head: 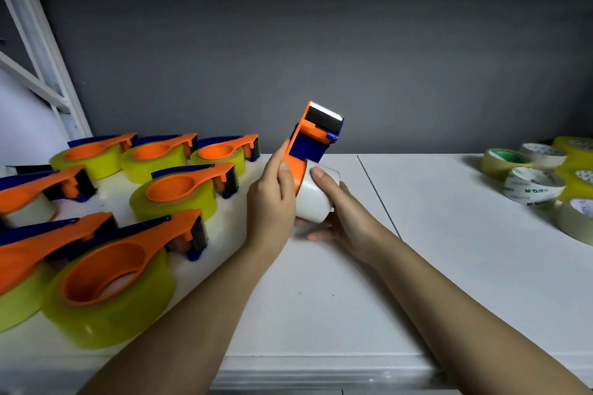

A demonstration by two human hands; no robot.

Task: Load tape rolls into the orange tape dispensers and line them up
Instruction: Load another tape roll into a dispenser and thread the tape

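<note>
The orange tape dispenser (316, 138) is held up over the middle of the white desk (449, 234), blade end tilted up and away. Left of it, loaded dispensers (179, 189) sit in rows on the desk, yellow rolls already seated. The left hand (272, 199) grips the dispenser's orange side plate, its fingers (284, 176) curled along that edge. Just right of it, the white tape roll (313, 199) sits against the plate, cradled from below by the right hand (333, 215) with the thumb pinching its top. Far right of the dispenser, spare rolls (529, 183) wait in a cluster. To seat the roll well, I'd say keep the core square to the hub and press evenly, not cocked. The roll lies between both sets of fingers, touching each.
</note>
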